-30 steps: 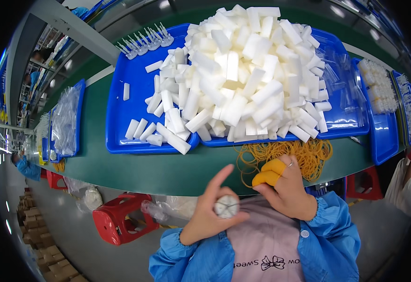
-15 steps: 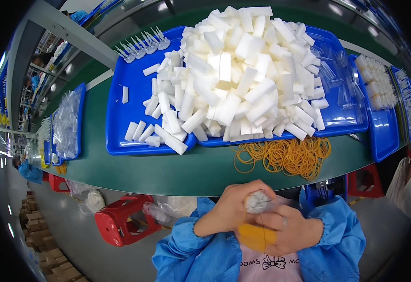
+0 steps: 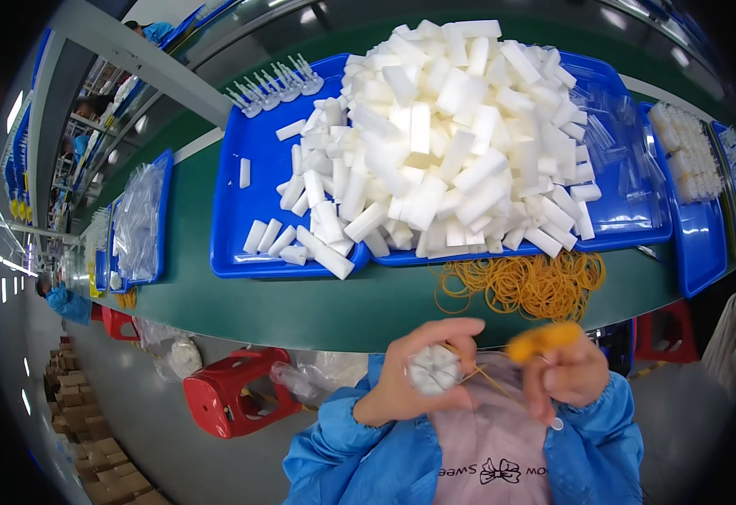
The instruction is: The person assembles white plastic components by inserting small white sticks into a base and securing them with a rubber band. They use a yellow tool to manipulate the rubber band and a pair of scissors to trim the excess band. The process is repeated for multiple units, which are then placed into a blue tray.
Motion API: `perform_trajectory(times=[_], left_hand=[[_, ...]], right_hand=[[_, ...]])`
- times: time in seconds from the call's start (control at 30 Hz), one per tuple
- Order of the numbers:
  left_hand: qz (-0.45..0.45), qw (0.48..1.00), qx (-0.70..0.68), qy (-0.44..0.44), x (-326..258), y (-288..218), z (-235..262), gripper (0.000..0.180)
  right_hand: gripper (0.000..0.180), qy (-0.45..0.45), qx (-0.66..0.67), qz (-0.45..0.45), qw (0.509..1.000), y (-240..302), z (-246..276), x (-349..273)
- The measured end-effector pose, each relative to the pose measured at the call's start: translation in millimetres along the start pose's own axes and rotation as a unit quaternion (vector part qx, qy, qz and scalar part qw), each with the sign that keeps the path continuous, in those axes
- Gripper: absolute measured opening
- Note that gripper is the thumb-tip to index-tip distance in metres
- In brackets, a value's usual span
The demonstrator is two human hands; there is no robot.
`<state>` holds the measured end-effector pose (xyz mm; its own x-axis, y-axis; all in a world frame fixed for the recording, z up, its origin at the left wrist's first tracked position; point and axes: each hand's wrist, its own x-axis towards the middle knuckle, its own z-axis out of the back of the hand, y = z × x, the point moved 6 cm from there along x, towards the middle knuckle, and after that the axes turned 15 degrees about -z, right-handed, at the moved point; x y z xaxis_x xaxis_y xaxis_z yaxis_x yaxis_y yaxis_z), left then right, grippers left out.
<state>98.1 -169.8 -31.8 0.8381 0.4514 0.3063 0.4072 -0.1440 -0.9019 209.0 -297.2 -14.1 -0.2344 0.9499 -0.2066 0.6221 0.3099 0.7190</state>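
Here the bundle of white pieces (image 3: 433, 369) sits close to the person's chest, below the near edge of the green table (image 3: 300, 307), seen end-on as a round cluster. The left hand (image 3: 414, 374) is curled around it, fingers closed on its sides. A yellow rubber band (image 3: 477, 376) runs taut from the bundle toward the right hand (image 3: 565, 374), which pinches the band's far end; its fingertips wear yellow finger covers (image 3: 544, 338). How many turns of band already lie round the bundle cannot be told.

Judging by this, the binding of this one bundle is under way and not finished: the band is stretched out, not yet settled around the pieces.

Beyond the hands, a loose heap of rubber bands (image 3: 523, 282) lies on the table, just before the blue tray (image 3: 241, 227). A large pile of white foam-like sticks (image 3: 443, 135) fills the trays, so much unbundled stock appears left. A red stool (image 3: 233, 396) stands on the floor to the left.
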Motion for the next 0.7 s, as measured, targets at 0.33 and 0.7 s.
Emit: perform_trajectory(times=[0.33, 0.7], left_hand=[[0.093, 0.957, 0.266, 0.073, 13.6, 3.4, -20.2, 0.090], [0.204, 0.926, -0.308, -0.076, 6.1, 24.2, -25.1, 0.060]], right_hand=[[0.049, -0.274, -0.640, 0.066, 0.714, 37.9, -25.7, 31.7], [0.017, -0.716, -0.496, 0.082, 0.485, 78.1, 98.4, -144.7]])
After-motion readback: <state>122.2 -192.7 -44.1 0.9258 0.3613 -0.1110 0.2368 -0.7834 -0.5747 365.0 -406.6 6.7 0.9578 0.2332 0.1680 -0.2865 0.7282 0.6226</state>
